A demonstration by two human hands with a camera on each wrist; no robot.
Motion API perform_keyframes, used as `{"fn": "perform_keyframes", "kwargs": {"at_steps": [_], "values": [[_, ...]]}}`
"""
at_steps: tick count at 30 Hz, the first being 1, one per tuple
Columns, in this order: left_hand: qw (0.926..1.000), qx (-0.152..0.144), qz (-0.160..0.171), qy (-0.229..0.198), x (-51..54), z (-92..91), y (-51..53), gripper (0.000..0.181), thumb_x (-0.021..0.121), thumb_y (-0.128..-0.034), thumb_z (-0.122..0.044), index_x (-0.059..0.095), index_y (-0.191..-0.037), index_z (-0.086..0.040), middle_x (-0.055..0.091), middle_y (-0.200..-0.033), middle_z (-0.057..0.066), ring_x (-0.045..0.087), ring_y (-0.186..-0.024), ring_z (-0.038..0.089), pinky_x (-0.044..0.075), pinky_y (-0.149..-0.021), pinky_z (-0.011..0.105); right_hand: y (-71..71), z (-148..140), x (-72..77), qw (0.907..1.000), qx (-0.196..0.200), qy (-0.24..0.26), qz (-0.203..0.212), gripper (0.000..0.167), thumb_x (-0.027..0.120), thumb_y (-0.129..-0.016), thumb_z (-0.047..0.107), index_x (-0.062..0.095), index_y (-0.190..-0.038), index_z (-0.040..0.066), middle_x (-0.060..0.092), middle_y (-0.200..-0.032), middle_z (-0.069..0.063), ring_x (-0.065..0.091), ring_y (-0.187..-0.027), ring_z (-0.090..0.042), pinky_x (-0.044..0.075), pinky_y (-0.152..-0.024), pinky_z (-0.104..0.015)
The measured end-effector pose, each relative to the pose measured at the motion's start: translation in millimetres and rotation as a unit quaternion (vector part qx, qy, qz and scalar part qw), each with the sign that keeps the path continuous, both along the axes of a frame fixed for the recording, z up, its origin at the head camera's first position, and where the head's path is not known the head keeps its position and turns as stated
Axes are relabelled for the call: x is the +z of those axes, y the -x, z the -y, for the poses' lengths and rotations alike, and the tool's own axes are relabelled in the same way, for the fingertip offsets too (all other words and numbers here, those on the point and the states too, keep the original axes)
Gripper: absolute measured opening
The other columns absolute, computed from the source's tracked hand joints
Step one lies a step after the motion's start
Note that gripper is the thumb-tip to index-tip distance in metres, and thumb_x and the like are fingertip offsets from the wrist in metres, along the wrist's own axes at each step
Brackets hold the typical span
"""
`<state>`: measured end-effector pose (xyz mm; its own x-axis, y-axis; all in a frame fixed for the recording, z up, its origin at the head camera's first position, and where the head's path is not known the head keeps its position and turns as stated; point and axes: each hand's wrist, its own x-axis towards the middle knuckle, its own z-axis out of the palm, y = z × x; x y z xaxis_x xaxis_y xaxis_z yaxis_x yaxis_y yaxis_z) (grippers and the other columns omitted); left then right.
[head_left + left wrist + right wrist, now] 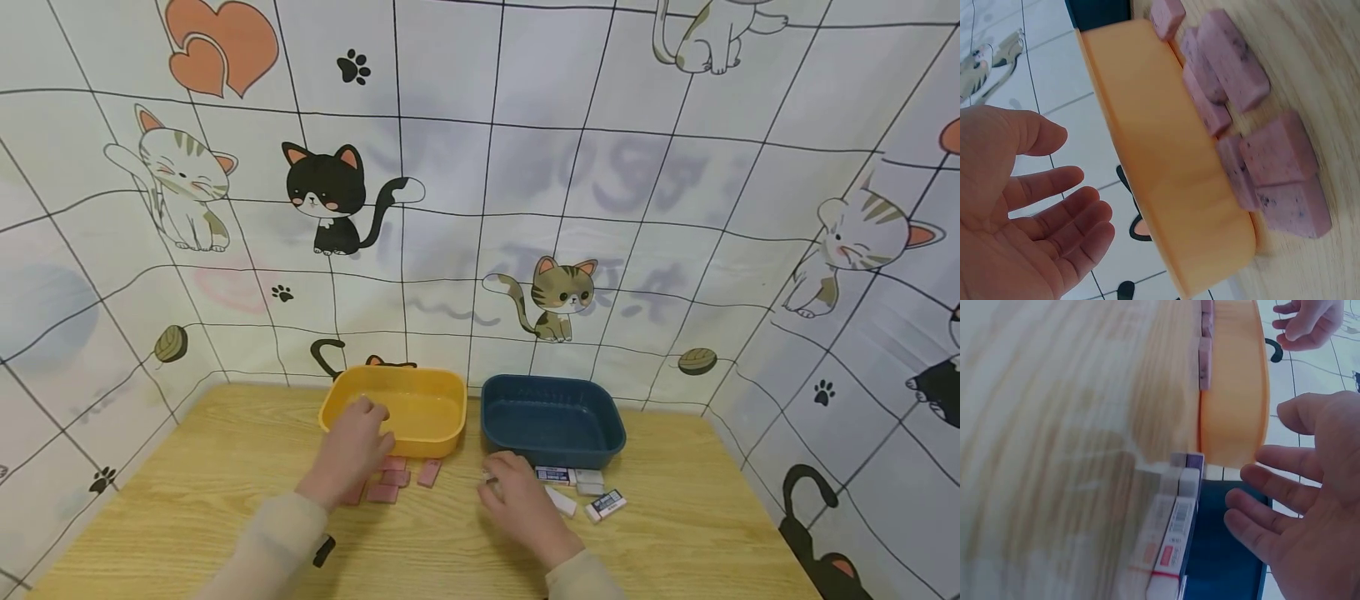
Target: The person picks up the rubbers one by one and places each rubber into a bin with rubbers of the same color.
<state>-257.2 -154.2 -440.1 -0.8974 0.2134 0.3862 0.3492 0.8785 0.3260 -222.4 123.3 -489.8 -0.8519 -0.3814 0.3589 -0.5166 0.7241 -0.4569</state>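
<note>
My left fingers (1060,214), loosely spread and bare, hang over the yellow tray (427,407); my right fingers (1285,486), likewise, hang beside the blue tray (551,425). Pink blocks (382,493) lie just before the yellow, white erasers (606,505) before the blue — I'd pinch each from above by its long sides, clear of the rims. Open counter (675,533) lies nearer me; the patterned wall (450,167) crowds behind.

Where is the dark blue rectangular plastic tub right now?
In the head view, the dark blue rectangular plastic tub stands on the wood-grain tabletop, just right of the yellow plastic tub, with small white rectangular erasers in front of it.
</note>
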Motion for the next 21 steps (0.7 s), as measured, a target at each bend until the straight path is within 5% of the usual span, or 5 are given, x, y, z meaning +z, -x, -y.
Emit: {"fn": "perform_keyframes", "kwargs": {"at_steps": [6,13,21], "values": [[0.997,-0.029,-0.069,0.017,-8.3,-10.3,-9.2,0.02,0.076,-0.0834,-0.005,0.068,-0.1,0.003,0.059,-0.095,0.012,0.058,-0.084,0.027,0.054,-0.076,0.042,0.8,-9.1,0.2,0.999,-0.03,-0.03,0.017,0.019,0.068,-0.095,0.012,0.073,-0.11,0.001,0.065,-0.112,-0.01,0.061,-0.102,-0.03,0.054,-0.088,-0.048],[0.9957,-0.055,-0.067,0.032,-12.5,-29.0,-19.8,0.02,0.077,-0.085,-0.008,0.068,-0.1,0.001,0.059,-0.094,0.009,0.054,-0.082,0.023,0.052,-0.074,0.04,4.0,-15.9,-1.7,0.9967,-0.043,-0.06,0.034,0.016,0.07,-0.092,0.009,0.074,-0.105,0.001,0.063,-0.106,-0.01,0.059,-0.096,-0.028,0.054,-0.081,-0.046],[0.9897,-0.084,-0.105,0.05,-16.7,-48.6,-29.1,0.016,0.078,-0.0876,-0.015,0.068,-0.094,-0.004,0.056,-0.089,0.004,0.05,-0.077,0.018,0.049,-0.069,0.035,7.0,-18.8,-3.5,0.9958,-0.054,-0.068,0.03,0.01,0.073,-0.086,0.006,0.073,-0.095,0.002,0.061,-0.1,-0.01,0.058,-0.092,-0.026,0.053,-0.077,-0.043]]}}
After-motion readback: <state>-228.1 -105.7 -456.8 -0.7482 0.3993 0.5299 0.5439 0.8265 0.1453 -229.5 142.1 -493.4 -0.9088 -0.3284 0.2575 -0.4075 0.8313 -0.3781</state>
